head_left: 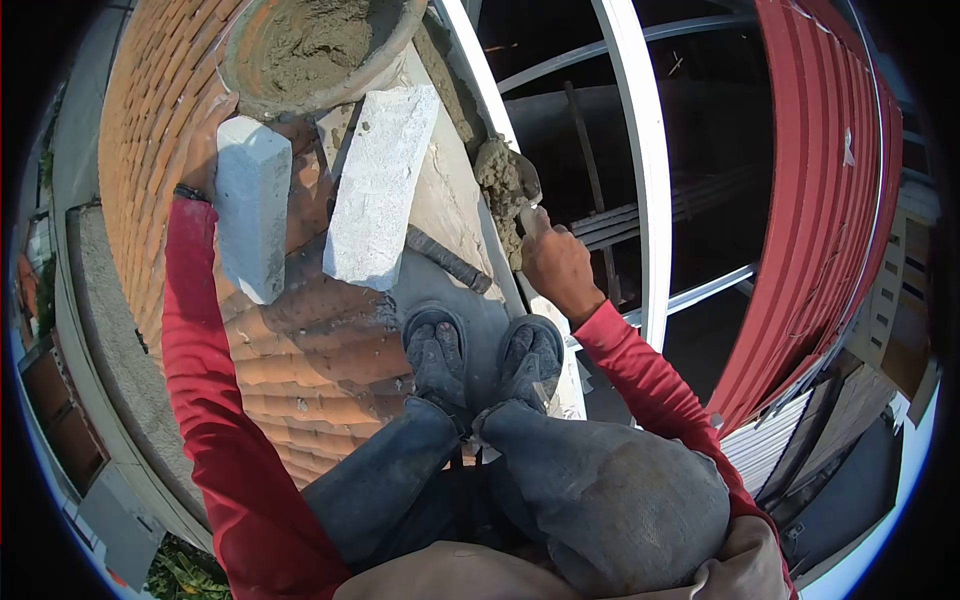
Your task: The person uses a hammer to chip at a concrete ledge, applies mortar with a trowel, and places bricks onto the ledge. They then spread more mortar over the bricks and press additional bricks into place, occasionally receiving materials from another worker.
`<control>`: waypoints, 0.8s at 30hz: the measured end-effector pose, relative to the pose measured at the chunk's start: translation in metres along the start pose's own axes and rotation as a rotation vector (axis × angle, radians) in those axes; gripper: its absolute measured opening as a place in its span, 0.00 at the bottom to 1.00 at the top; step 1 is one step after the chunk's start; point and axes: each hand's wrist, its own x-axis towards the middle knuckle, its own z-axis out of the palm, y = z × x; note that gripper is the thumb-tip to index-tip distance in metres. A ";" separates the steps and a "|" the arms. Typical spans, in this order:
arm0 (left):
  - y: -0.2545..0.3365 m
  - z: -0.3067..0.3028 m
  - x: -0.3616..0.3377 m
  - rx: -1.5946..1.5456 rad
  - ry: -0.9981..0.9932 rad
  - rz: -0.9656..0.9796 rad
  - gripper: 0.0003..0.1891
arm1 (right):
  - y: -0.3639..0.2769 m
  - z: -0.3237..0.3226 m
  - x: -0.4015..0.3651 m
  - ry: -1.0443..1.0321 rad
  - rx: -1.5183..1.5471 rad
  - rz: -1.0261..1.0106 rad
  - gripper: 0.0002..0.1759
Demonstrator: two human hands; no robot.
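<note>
At the left, my left hand [203, 143] is closed on the upper left edge of a pale grey building block [252, 210], close to the bucket's rim. Part of its grip is hidden by the block. My right hand [558, 262] is wrapped round the handle of a trowel [531, 188]. The trowel's blade is in wet grey mortar [497, 180] on top of the narrow wall ledge. A second pale block [380, 185] lies between my hands, tilted on the roof beside the ledge.
A bucket [405, 35] of mortar stands at the top. Orange roof tiles [300, 345] slope at the left. A dark rod-like piece [448, 260] lies near my feet. White metal beams [640, 150] cross a dark drop at the right, with red sheeting [825, 150] beyond.
</note>
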 end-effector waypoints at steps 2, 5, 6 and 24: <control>0.023 0.013 -0.008 -0.056 0.025 -0.084 0.25 | -0.007 0.009 -0.011 -0.038 -0.114 0.012 0.27; 0.062 0.026 -0.025 -0.061 0.028 -0.131 0.23 | -0.017 -0.064 -0.040 0.040 0.017 -0.069 0.28; 0.072 0.030 -0.026 -0.001 -0.005 -0.080 0.23 | -0.017 -0.095 -0.040 0.107 0.125 -0.107 0.27; 0.135 0.052 -0.003 0.101 -0.231 0.074 0.29 | -0.132 -0.232 0.235 0.549 -0.899 -1.413 0.28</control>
